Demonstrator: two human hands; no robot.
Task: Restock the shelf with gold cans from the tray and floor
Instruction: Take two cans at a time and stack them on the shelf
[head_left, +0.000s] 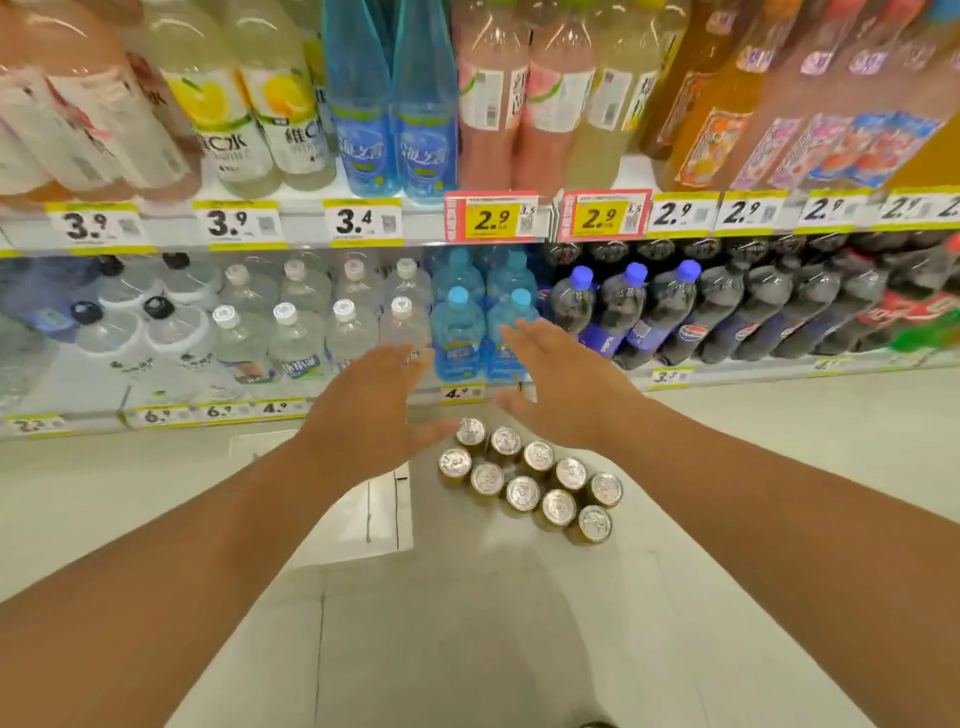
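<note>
Head view, taken looking down a supermarket aisle; two bare forearms reached up from the lower corners toward the centre of the frame; left hand (371, 402) spread flat, fingers apart, palm down, clamped on nothing; right hand (563, 384) likewise splayed and empty, thumb turned inward; both held in front of the lower shelf (332, 413), with a gap between them at mid-frame. Just below that gap, on the pale tiled floor (727, 467), stood the gold cans (530, 480): ten of them, upright, silver tops facing the camera, packed touching in two slanted rows running from centre toward lower right; topmost can partly hidden behind the left thumb. No tray made out under them. Behind the hands, two light blue bottles (485, 332) at the shelf front; clear water bottles (291, 338) with white caps to their left; dark cola bottles (727, 312) with blue and black caps stretching to the right edge. Across the upper half, a higher shelf of tall drink bottles (395, 98) in pink, yellow, blue and orange, fronted by a strip of price tags (491, 217), two of them framed in red at upper centre.
</note>
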